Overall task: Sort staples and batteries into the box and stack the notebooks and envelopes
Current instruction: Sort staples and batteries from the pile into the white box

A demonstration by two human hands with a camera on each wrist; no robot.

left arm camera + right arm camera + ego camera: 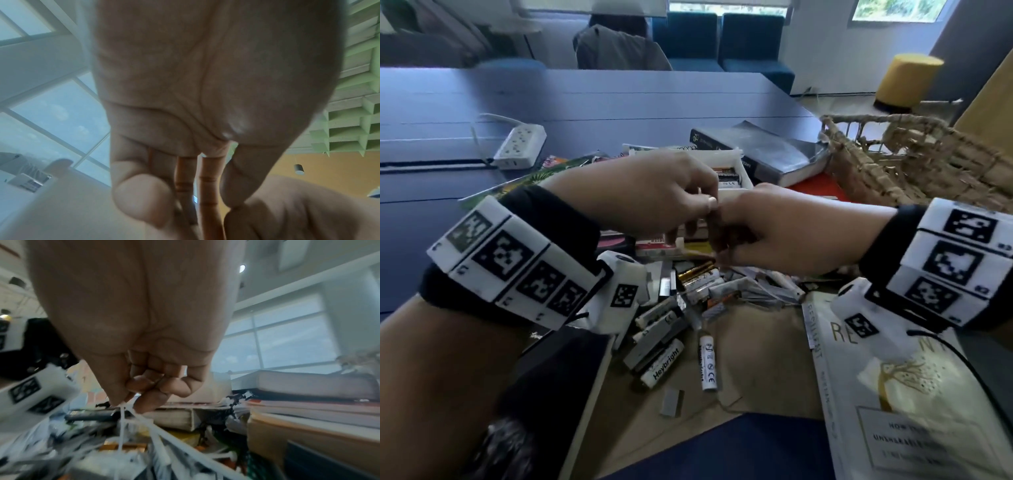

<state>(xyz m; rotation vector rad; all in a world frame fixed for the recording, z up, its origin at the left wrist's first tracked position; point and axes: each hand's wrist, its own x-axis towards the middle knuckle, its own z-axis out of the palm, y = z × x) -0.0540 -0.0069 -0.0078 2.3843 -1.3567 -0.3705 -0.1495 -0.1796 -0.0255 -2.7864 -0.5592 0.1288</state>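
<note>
Wicker of a basket (pixel 914 161) closed the right edge; open blue table (pixel 585 99) was seen beyond the clutter, with a power strip (pixel 518 147). The left hand (pixel 654 195) and right hand (pixel 784 229) met above the pile, the right pinching thin white strips (pixel 144 418); what the left's curled fingers held could not be told. "Heybright" was read on a battery (pixel 662 366) among batteries on brown envelopes (pixel 756 356). A white box (pixel 732 168) stood behind.
</note>
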